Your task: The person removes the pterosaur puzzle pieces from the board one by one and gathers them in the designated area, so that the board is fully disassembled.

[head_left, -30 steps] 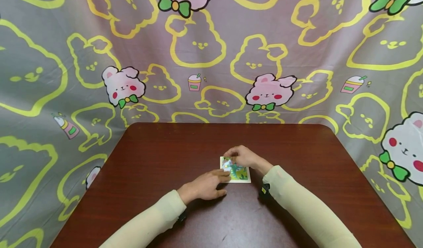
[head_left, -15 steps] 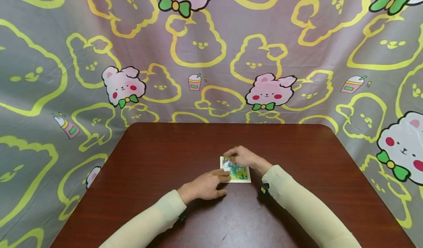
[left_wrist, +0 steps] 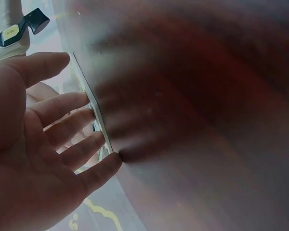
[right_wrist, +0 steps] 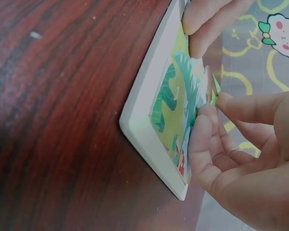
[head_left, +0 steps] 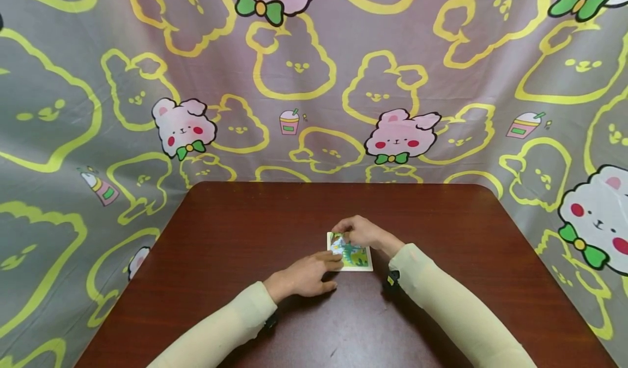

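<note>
A flat square board with a white rim and a green and blue dinosaur picture lies on the table. My left hand rests its fairly straight fingertips on the board's left side; in the left wrist view the fingers of this hand are spread along the rim. Over the board's far part, my right hand has bent fingers. The right wrist view has this hand pinching a small thin piece with a green tip just above the picture. Fingers hide part of the picture.
The brown table extends around the board on all sides. Behind it and at both sides hangs a grey curtain with yellow outlines and rabbit faces. A small black device is on the right wrist.
</note>
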A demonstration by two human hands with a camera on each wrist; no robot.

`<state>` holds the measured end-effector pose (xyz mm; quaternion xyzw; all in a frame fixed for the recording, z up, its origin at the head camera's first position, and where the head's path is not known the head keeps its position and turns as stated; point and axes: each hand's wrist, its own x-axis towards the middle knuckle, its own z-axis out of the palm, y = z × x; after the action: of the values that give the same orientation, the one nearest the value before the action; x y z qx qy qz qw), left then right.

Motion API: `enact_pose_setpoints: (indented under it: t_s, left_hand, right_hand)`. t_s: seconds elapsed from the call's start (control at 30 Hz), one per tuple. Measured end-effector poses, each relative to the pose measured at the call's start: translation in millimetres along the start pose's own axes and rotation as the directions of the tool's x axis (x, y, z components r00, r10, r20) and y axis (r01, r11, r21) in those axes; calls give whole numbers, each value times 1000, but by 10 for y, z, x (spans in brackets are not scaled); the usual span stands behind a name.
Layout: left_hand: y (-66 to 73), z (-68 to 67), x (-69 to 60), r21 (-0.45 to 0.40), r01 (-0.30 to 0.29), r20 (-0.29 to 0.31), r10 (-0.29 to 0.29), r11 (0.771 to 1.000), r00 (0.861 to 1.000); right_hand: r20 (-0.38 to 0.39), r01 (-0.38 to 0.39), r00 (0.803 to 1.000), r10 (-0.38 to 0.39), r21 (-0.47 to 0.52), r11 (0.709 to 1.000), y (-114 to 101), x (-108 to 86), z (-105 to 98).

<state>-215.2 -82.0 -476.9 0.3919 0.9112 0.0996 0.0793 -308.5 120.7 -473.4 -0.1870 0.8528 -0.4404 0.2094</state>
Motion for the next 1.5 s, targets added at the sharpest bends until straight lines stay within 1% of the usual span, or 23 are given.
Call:
enact_pose_setpoints:
  t_s: [0.1, 0.27, 0.43, 0.57, 0.67, 0.8, 0.97, 1.13, 1.33, 1.5]
  left_hand:
    - [-2, -3, -1, -1, 0, -2, 0, 1000, 1000]
    - [2, -11, -2, -4, -1, 2, 1, 1000, 1000]
    - [8, -18, -7, -10, 4, 4, -4, 1000, 1000]
    - [6, -12, -6, -19, 5, 8, -5, 1000, 1000]
    - [3, -3, -7, -13, 0, 7, 0, 1000, 1000]
    - [0, 6, -3, -5, 0, 7, 0, 1000, 1000]
    - [-1, 0, 3, -8, 3, 8, -3, 1000, 1000]
    - [-6, -4, 1, -1, -6, 2, 6, 1000, 1000]
    - [2, -10, -2, 5, -14, 4, 14, 1000, 1000]
    - [10, -15, -1, 15, -7, 11, 7, 1000, 1000]
  right_hand:
    - [-2, 0, 1000, 1, 16, 1000, 13, 7, -8]
    - [-11, 2, 1000, -2, 1, 1000, 20, 8, -13]
    - [-11, -14, 1000, 14, 14, 1000, -15, -5, -16]
    - [-23, -23, 999, 23, 7, 1000, -21, -12, -12]
    - [-42, 1, 999, -1, -16, 1000, -10, -8, -1]
    - [-59, 50, 997, -53, -54, 997, 6, 5, 11]
    - [-65, 78, 994, -83, -84, 993, 7, 28, 12]
    - [-82, 67, 994, -74, -82, 994, 31, 53, 22]
    - [-118, 15, 993, -19, -33, 999, 48, 42, -1]
    - [-135, 22, 991, -23, -7, 1000, 85, 36, -43]
